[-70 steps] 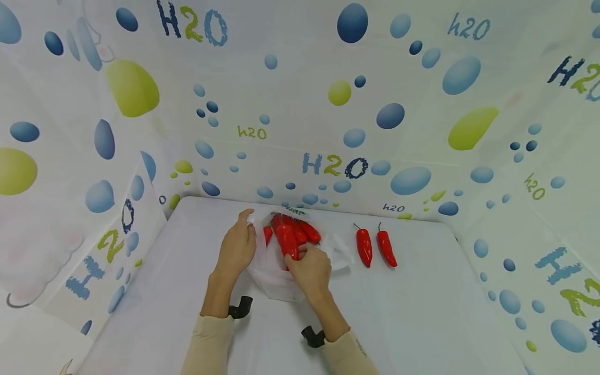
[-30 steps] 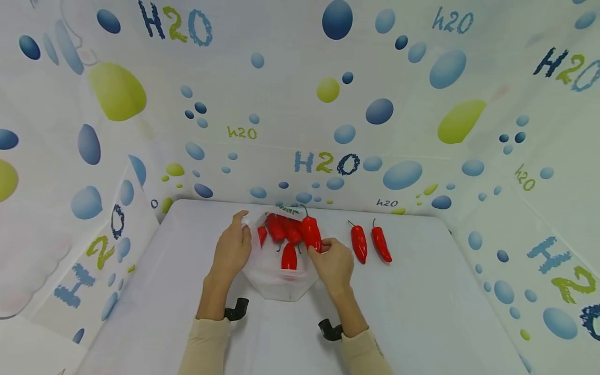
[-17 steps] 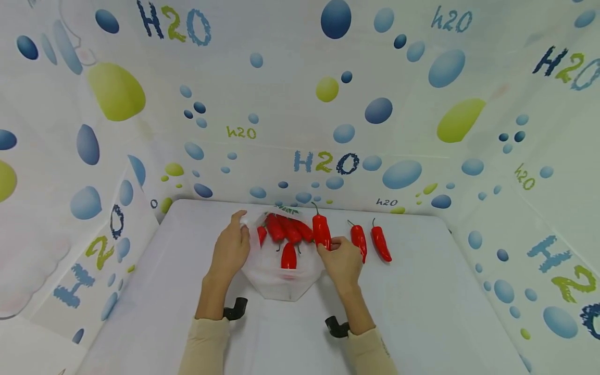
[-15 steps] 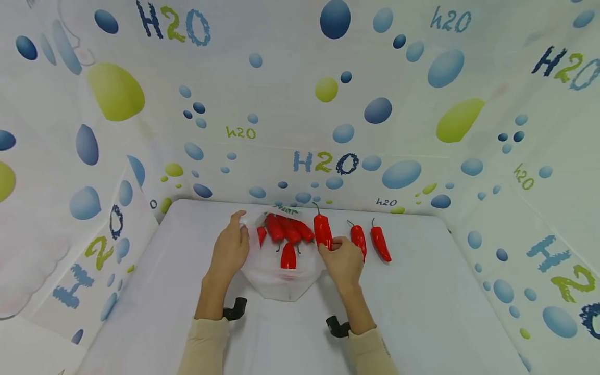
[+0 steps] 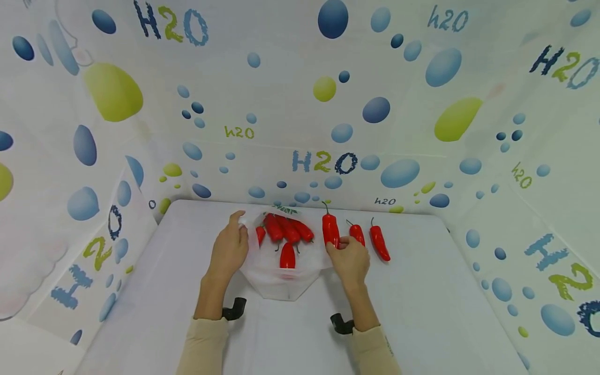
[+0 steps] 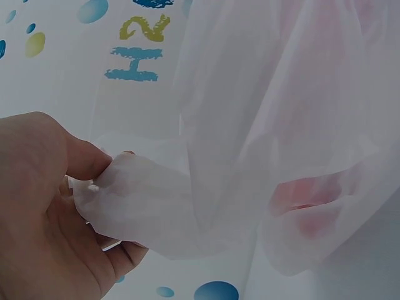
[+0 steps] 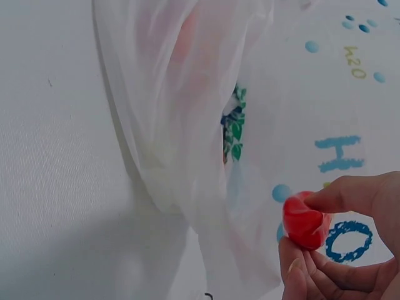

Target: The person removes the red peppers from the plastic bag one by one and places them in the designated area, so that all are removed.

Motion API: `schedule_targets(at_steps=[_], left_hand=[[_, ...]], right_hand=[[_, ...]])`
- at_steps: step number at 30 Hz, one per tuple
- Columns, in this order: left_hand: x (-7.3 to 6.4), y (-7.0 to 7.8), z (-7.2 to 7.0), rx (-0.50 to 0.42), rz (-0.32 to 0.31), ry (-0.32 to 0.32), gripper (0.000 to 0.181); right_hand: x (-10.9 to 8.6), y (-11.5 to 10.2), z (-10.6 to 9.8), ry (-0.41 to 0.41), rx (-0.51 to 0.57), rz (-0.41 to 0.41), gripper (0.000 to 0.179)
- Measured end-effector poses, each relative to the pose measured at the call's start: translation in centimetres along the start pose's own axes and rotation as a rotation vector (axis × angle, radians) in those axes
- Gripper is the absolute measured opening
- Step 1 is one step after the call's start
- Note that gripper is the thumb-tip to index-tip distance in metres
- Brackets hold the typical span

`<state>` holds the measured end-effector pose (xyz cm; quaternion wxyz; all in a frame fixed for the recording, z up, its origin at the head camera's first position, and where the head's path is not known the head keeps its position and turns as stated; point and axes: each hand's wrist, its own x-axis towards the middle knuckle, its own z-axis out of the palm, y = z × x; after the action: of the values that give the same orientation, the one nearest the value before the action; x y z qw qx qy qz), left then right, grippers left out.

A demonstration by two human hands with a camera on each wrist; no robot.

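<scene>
A white plastic bag (image 5: 281,289) lies with its mouth spread, showing several red chili peppers (image 5: 287,229) inside. My left hand (image 5: 229,247) pinches the bag's left edge between thumb and fingers; in the left wrist view the thin plastic (image 6: 150,200) is bunched at the fingertips. My right hand (image 5: 350,260) holds one red chili pepper (image 5: 330,229) by its lower end, stem up, just right of the bag. Seen from the right wrist, the thumb and fingers pinch the pepper's rounded tip (image 7: 306,220).
On the white table (image 5: 422,291), two more red peppers lie right of the bag; one (image 5: 356,233) is partly behind my right hand, the other (image 5: 379,242) farther right. A patterned wall (image 5: 300,104) stands behind. Each wrist wears a black camera mount (image 5: 235,309).
My right hand has drawn a red chili pepper up out of the bag and carried it rightwards, towards the two peppers on the table. My left hand keeps its hold on the bag's edge.
</scene>
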<state>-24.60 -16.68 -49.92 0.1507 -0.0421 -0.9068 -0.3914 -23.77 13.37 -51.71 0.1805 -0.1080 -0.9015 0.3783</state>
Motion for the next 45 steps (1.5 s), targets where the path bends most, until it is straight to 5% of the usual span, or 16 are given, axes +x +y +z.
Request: schedule_targets(at_steps=[30,45], left_hand=[[-0.1,0.3,0.2,0.016,0.007,0.0,0.044],[0.0,-0.1,0.4,0.017,0.0,-0.008,0.045]], right_hand=[[1.6,3.8,-0.6,0.061,-0.042,0.062,0.042],[1.6,4.7,-0.5,0.026,-0.065,0.136,0.044]])
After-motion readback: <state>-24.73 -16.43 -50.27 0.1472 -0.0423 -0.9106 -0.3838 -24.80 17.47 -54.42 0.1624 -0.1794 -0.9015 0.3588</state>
